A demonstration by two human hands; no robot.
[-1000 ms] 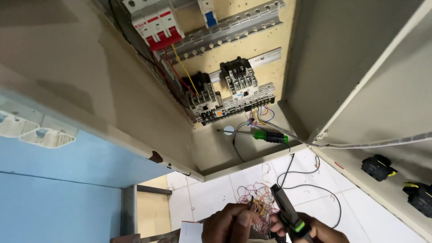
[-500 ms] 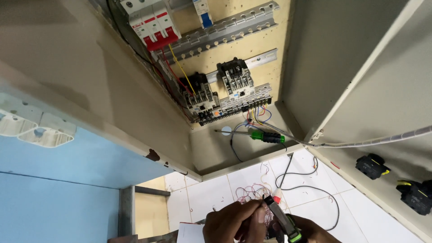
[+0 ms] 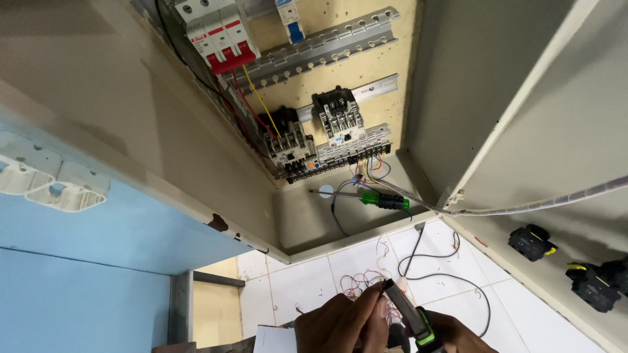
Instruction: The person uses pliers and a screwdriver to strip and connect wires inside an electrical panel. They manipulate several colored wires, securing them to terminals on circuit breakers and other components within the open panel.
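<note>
Two hands sit at the bottom edge, partly cut off. The left hand (image 3: 340, 323) has its fingertips pinched closed on a thin wire end, too small to make out clearly, right at the tip of the tool. The right hand (image 3: 458, 333) is wrapped closed around the green-and-black handle of one wire stripper (image 3: 407, 314), whose dark head angles up-left toward the left fingertips.

Just beyond the grip, on the white tiled floor (image 3: 301, 281), lies one tangle of red wire scraps (image 3: 360, 282) and one black cable (image 3: 451, 278) looping to the right. A white sheet of paper (image 3: 275, 340) lies left of the left hand.

Well above the grip is one open electrical cabinet (image 3: 196, 150). On its floor lies one green-handled screwdriver (image 3: 376, 199). Above that are two black-and-white contactors (image 3: 314, 134) side by side, over one terminal strip (image 3: 340, 160). Higher up are one red-and-white three-pole breaker (image 3: 216, 33) and one small blue-and-white breaker (image 3: 291, 13).

On the cabinet door, right of the grip, are two black switch bodies (image 3: 562, 258).
</note>
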